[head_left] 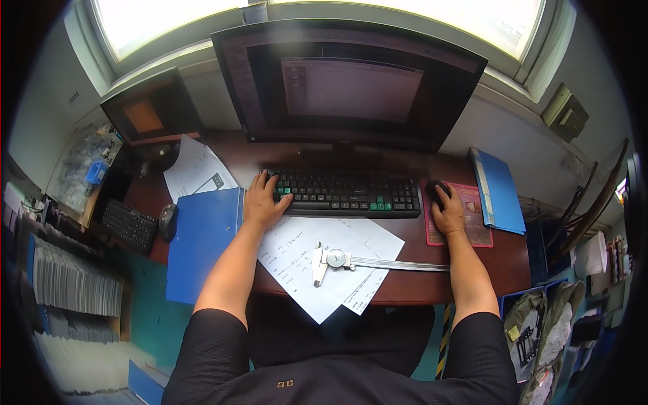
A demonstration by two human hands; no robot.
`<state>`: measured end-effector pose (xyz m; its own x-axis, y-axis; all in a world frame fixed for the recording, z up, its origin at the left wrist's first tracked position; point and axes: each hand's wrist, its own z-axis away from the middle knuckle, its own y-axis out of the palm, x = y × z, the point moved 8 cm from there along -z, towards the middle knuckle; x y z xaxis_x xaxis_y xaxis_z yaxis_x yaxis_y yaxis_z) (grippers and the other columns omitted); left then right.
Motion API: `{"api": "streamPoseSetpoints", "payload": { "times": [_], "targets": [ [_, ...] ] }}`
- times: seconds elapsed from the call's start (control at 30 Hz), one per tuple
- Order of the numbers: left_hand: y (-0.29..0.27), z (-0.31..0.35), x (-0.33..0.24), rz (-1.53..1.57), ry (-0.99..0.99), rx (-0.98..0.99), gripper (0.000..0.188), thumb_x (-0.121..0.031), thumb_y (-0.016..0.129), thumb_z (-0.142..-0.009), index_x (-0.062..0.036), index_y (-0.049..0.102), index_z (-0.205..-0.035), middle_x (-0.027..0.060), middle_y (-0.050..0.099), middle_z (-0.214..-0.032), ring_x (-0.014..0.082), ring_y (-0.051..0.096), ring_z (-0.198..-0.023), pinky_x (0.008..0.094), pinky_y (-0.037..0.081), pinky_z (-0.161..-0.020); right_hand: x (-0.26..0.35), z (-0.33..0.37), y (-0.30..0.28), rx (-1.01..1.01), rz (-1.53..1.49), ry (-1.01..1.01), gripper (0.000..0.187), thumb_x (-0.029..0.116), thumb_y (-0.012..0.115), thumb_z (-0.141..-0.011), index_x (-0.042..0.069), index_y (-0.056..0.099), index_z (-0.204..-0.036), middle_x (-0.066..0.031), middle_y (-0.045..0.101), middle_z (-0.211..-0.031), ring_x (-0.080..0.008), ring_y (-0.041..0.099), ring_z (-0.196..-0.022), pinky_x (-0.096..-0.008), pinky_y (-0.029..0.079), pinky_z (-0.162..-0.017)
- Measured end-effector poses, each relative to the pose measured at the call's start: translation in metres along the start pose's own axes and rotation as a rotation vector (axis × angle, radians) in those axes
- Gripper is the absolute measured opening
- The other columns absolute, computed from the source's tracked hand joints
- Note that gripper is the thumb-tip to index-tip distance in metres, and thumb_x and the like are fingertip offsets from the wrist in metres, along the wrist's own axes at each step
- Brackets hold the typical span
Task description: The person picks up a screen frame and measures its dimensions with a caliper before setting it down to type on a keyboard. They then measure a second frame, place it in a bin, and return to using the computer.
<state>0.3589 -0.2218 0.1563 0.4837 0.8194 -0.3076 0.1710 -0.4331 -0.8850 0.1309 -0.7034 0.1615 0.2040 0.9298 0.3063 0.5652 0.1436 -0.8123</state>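
Note:
My left hand (265,202) rests on the left end of a black keyboard (337,191) with some green keys, fingers spread over it. My right hand (448,214) is closed over a dark computer mouse (439,191), which sits on a red mouse pad (470,209). Between my forearms lie white sheets with handwriting (297,253). On them is a dial caliper (335,258), its beam reaching right toward my right forearm. Behind the keyboard stands a large monitor (351,88) with a pale window on its dark screen.
A blue folder (202,236) lies beside my left forearm, and another blue folder (498,189) is at the far right. A second monitor (152,108), keyboard (129,225) and mouse (168,221) occupy the left. Stacked papers (77,277) fill the lower left; blue bins (533,297) stand lower right.

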Motion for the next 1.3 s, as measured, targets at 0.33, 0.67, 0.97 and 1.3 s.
{"api": "streamPoseSetpoints", "payload": {
  "times": [0.33, 0.67, 0.97, 1.3],
  "targets": [
    [0.002, 0.0, 0.001, -0.005, 0.006, -0.005, 0.068, -0.053, 0.069, -0.088, -0.0118, 0.06, -0.141, 0.019, 0.044, -0.158, 0.0372, 0.036, -0.149, 0.0474, 0.034, -0.118, 0.001, 0.0, -0.001, 0.01, 0.003, 0.018, 0.051, 0.017, 0.07, -0.083, 0.019, 0.067, -0.134, -0.0248, 0.053, -0.146, -0.045, 0.056, -0.129, -0.0476, 0.049, -0.108],
    [0.0, 0.0, -0.001, 0.013, 0.011, -0.016, 0.068, -0.051, 0.07, -0.087, -0.011, 0.06, -0.141, 0.0196, 0.045, -0.157, 0.0379, 0.037, -0.149, 0.0484, 0.034, -0.118, 0.001, 0.001, -0.001, 0.008, -0.011, 0.014, 0.052, 0.017, 0.07, -0.083, 0.018, 0.066, -0.134, -0.0245, 0.053, -0.146, -0.0445, 0.056, -0.13, -0.0473, 0.048, -0.109],
    [-0.002, 0.0, -0.003, 0.008, 0.026, -0.01, 0.069, -0.049, 0.073, -0.084, -0.0106, 0.06, -0.14, 0.0203, 0.046, -0.156, 0.0396, 0.039, -0.147, 0.0479, 0.034, -0.12, -0.003, 0.001, -0.002, -0.059, -0.025, 0.018, 0.057, 0.016, 0.068, -0.084, 0.015, 0.06, -0.14, -0.0234, 0.052, -0.146, -0.0445, 0.055, -0.13, -0.0481, 0.047, -0.11],
    [-0.003, 0.002, -0.001, -0.005, 0.012, 0.004, 0.07, -0.051, 0.073, -0.084, -0.0113, 0.06, -0.14, 0.0199, 0.044, -0.158, 0.0389, 0.037, -0.148, 0.0483, 0.033, -0.12, -0.006, 0.0, 0.003, -0.013, 0.1, 0.085, 0.058, 0.019, 0.069, -0.084, 0.015, 0.06, -0.141, -0.0229, 0.051, -0.147, -0.0445, 0.054, -0.13, -0.0506, 0.046, -0.108]
  ]
}}
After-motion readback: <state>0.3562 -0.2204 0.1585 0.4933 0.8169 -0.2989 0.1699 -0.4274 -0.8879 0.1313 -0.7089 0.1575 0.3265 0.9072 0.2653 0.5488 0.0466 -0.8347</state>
